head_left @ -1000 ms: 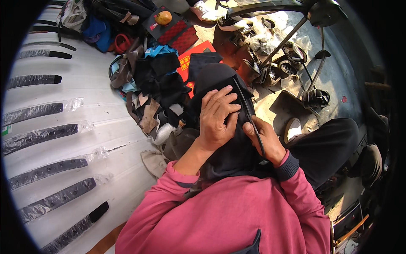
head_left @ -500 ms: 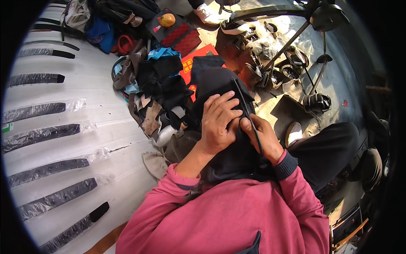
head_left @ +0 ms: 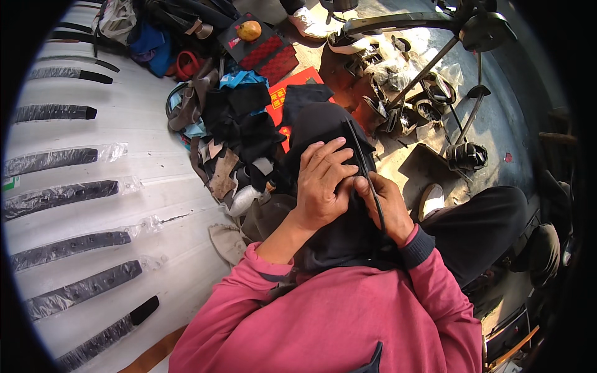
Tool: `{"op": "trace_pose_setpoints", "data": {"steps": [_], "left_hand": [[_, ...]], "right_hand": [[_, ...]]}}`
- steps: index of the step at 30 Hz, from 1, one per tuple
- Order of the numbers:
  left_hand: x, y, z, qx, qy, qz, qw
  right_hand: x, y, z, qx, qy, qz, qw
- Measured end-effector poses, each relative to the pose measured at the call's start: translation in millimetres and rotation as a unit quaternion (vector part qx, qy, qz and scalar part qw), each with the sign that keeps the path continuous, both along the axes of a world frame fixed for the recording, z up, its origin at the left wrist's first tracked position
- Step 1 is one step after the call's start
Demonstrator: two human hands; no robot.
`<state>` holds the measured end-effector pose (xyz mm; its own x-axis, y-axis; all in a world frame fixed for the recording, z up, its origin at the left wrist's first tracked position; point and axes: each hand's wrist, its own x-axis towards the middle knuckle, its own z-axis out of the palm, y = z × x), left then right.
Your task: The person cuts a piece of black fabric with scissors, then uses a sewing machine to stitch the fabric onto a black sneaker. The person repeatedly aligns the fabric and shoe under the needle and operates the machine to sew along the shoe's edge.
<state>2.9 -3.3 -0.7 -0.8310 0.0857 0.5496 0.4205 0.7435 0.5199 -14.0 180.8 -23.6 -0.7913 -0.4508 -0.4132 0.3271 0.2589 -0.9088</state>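
Observation:
A long, thin black strap (head_left: 357, 144), seen almost edge-on, slants over my dark-trousered knee (head_left: 320, 121). My right hand (head_left: 390, 202) is closed round its lower part, the thumb against its left side. From the left, my left hand (head_left: 322, 180) meets the strap with bent, slightly parted fingers, their tips at its side and the thumb tucked below. The two thumbs come close together. Whatever lies under the left fingers is hidden.
Several plastic-wrapped black straps (head_left: 68, 194) lie in a row on the pale surface at left. A heap of black scraps (head_left: 245, 112) and a red box (head_left: 298, 81) sit beyond my knee. At right stand a metal-legged stand (head_left: 429, 65) and an outstretched dark trouser leg (head_left: 488, 217).
The view has shifted very slightly. Both hands keep nearly the same place on the strap, and its upper end sits a touch lower.

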Motion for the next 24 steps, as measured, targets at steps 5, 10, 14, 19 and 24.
{"op": "trace_pose_setpoints", "data": {"steps": [5,10,14,19,24], "left_hand": [[-0.6,0.2,-0.6,0.003,0.0,-0.001,1.0],[0.3,0.2,1.5,0.011,-0.007,0.003,1.0],[-0.1,0.9,1.9,0.011,-0.009,0.0,1.0],[-0.1,1.0,1.6,0.009,-0.006,0.002,1.0],[-0.5,1.1,0.8,0.011,-0.002,0.002,1.0]], "right_hand": [[0.5,0.1,0.3,0.013,0.015,0.006,1.0],[2.9,2.0,3.3,-0.032,0.012,-0.003,0.999],[2.9,2.9,2.4,0.001,0.014,0.007,1.0],[2.6,-1.9,-2.1,0.005,0.04,-0.013,0.999],[5.4,-5.5,-3.5,-0.022,0.042,-0.042,0.998]]}}
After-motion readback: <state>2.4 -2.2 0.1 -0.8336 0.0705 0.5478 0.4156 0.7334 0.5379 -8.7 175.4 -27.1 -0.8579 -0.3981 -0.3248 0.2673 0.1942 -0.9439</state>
